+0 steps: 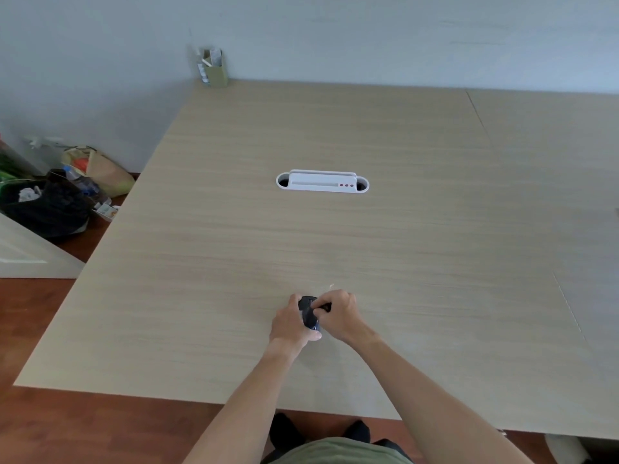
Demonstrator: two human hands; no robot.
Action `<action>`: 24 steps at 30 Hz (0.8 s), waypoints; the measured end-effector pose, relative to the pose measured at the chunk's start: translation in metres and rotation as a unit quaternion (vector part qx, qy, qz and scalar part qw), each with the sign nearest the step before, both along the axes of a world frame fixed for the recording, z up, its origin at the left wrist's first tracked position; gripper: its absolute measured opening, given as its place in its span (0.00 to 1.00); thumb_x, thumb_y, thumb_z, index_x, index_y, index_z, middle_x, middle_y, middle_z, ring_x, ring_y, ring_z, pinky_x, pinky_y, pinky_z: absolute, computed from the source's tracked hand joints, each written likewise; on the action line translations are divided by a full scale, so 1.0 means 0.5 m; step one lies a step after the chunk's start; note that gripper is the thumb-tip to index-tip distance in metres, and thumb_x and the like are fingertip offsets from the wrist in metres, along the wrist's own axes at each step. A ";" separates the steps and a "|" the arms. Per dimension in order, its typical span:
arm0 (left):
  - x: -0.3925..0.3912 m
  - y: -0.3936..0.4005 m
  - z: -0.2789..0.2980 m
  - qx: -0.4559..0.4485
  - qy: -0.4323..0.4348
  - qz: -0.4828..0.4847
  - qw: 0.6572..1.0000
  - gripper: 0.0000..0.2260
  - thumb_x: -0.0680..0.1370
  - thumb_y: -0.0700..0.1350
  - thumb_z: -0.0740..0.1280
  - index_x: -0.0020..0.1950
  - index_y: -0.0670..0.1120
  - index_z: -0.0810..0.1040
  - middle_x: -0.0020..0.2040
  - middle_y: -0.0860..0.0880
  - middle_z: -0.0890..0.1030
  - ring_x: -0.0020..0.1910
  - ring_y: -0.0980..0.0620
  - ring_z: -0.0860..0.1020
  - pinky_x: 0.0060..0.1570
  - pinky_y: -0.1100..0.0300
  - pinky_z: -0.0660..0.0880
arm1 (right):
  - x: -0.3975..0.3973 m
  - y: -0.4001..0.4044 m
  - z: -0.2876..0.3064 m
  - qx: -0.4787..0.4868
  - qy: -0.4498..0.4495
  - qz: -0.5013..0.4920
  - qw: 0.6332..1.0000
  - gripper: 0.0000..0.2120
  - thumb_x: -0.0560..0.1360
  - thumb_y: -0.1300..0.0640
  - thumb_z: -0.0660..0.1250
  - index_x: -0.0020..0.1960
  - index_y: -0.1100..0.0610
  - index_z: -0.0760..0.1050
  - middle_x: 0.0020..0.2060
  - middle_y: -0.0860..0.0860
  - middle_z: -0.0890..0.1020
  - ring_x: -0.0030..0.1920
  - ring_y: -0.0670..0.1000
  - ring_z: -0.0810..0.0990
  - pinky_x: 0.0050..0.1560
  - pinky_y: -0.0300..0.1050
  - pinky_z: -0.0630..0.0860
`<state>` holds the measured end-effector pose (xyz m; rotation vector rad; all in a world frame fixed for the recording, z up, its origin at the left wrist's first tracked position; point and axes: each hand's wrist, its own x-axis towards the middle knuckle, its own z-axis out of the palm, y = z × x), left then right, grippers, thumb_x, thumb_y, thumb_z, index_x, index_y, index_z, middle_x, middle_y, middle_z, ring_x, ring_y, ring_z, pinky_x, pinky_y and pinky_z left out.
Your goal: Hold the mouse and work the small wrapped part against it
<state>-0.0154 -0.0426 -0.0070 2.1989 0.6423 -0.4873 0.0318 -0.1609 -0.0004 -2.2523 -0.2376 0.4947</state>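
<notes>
no readable text, labels or numbers on anything in view

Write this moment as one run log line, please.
left hand: grips computer mouse | right hand: pinches mouse | place: wooden table

Pale wooden table (402,246), white cable port (322,181), cardboard holder (216,73)

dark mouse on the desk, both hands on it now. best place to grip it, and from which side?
Probably across its two long flanks, coming from above. The dark mouse is a low rounded hump on the table, narrow enough to span. The left hand already wraps its left side, while the right hand pinches the top right.
</notes>
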 end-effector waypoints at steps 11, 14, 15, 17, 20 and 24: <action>0.005 -0.003 0.006 0.008 0.016 -0.011 1.000 0.33 0.63 0.43 0.80 0.63 0.48 0.68 0.53 0.48 0.79 0.48 0.47 0.78 0.40 0.59 0.74 | 0.012 -0.001 0.013 -0.004 -0.036 0.000 0.999 0.11 0.68 0.71 0.63 0.40 0.63 0.83 0.38 0.55 0.84 0.39 0.50 0.79 0.38 0.36 0.75; 0.006 -0.003 0.000 0.016 0.015 -0.017 1.000 0.34 0.63 0.43 0.79 0.65 0.48 0.67 0.55 0.47 0.78 0.47 0.47 0.77 0.41 0.59 0.73 | 0.001 -0.018 0.000 -0.042 -0.023 -0.025 0.999 0.11 0.66 0.71 0.59 0.36 0.65 0.80 0.37 0.58 0.81 0.38 0.57 0.79 0.36 0.50 0.77; 0.006 -0.003 -0.001 0.018 0.017 -0.017 1.000 0.34 0.64 0.43 0.79 0.65 0.48 0.67 0.56 0.47 0.78 0.46 0.47 0.76 0.41 0.59 0.73 | -0.002 -0.023 -0.002 -0.055 -0.043 -0.051 0.996 0.09 0.66 0.70 0.58 0.33 0.66 0.77 0.35 0.58 0.79 0.36 0.59 0.78 0.33 0.53 0.76; 0.006 -0.002 -0.004 0.022 0.019 -0.021 0.999 0.33 0.64 0.43 0.79 0.64 0.47 0.67 0.56 0.46 0.78 0.46 0.47 0.76 0.42 0.58 0.74 | -0.011 -0.024 -0.001 -0.065 -0.086 -0.071 0.992 0.08 0.66 0.69 0.57 0.31 0.66 0.73 0.35 0.58 0.77 0.34 0.60 0.76 0.31 0.55 0.74; 0.009 -0.006 -0.005 0.031 0.020 -0.027 0.999 0.32 0.63 0.43 0.79 0.62 0.46 0.68 0.54 0.46 0.79 0.51 0.44 0.78 0.47 0.54 0.78 | -0.023 -0.010 0.000 -0.012 -0.107 -0.015 0.994 0.10 0.66 0.71 0.58 0.34 0.64 0.77 0.37 0.55 0.77 0.36 0.56 0.75 0.34 0.49 0.73; 0.012 -0.012 -0.006 0.038 0.016 -0.014 0.999 0.30 0.63 0.42 0.79 0.60 0.44 0.67 0.52 0.45 0.79 0.50 0.43 0.79 0.47 0.52 0.79 | -0.016 0.006 0.013 0.039 -0.034 0.025 0.998 0.13 0.67 0.73 0.63 0.46 0.63 0.82 0.40 0.55 0.83 0.40 0.48 0.76 0.39 0.31 0.71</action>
